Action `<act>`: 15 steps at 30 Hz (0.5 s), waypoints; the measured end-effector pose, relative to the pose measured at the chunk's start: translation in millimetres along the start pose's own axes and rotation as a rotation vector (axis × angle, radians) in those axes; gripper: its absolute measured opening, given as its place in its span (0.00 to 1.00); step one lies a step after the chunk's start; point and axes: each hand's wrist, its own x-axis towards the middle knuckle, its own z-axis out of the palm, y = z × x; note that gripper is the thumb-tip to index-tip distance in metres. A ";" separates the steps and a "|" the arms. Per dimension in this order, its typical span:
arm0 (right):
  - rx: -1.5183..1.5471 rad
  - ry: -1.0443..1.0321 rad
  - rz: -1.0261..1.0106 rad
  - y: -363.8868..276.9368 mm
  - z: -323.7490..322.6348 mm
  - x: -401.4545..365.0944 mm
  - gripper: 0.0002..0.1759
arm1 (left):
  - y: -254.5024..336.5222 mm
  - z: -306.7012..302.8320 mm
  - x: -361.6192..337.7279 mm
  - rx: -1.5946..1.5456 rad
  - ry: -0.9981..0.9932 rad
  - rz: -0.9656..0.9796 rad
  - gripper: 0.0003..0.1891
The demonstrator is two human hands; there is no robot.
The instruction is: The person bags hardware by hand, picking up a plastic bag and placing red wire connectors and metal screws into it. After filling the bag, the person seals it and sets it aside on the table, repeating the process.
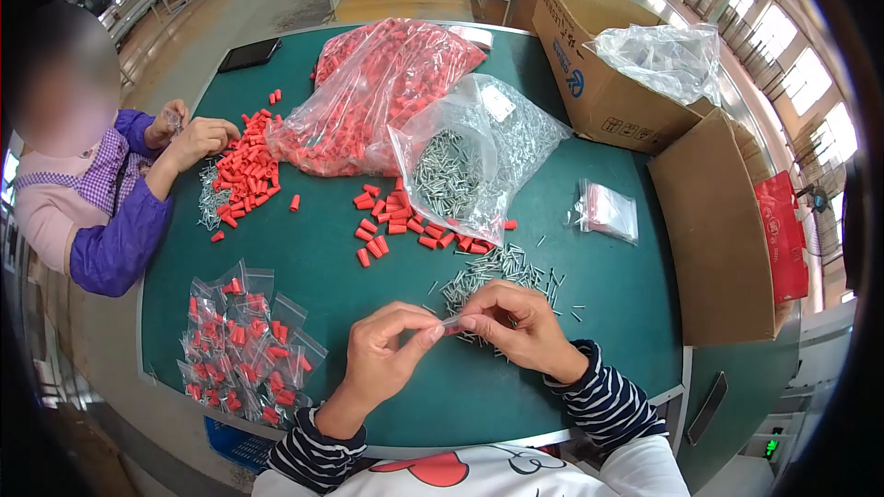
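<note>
My left hand (382, 345) and my right hand (520, 324) meet over the near part of the table, fingers pinched on a small clear zip bag (450, 323) between them. Its contents are mostly hidden by my fingers. Just beyond my right hand lies a loose pile of silver screws (505, 269). Further out, red plastic caps (396, 218) are scattered beside an open clear bag of screws (447, 175). Left of my left hand is a heap of filled zip bags (244, 345) with red caps inside.
A large bag of red caps (368, 92) stands at the back, near a black phone (250, 55). Cardboard boxes (612, 92) line the right side, and a stack of flat zip bags (608, 212) lies before them. A co-worker's hand (204, 140) is over another cap pile at left.
</note>
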 end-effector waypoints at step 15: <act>-0.160 -0.019 -0.059 -21.0 5.4 7.6 0.04 | -2.4 5.3 -2.7 -0.019 0.031 -0.074 0.06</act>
